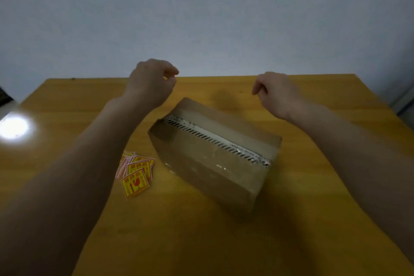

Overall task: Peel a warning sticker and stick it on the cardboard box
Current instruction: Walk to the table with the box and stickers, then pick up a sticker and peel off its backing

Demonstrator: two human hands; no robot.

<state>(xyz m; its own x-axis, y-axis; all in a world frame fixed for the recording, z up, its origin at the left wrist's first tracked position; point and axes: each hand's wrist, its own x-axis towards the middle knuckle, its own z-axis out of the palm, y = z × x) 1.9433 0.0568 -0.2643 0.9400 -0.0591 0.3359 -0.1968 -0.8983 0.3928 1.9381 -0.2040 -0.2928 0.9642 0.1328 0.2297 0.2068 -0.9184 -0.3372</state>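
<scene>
A brown cardboard box lies at an angle in the middle of the wooden table, with a white barcode strip and clear tape along its top. Several yellow and red warning stickers lie in a loose pile on the table just left of the box. My left hand hovers above the table beyond the box's far left corner, fingers curled in with nothing in them. My right hand hovers beyond the box's far right side, fingers also curled and empty. Neither hand touches the box or the stickers.
The yellow wooden table ends at a pale wall at the back. A bright light reflection shows at the table's left edge. Something dark sits at the far left edge.
</scene>
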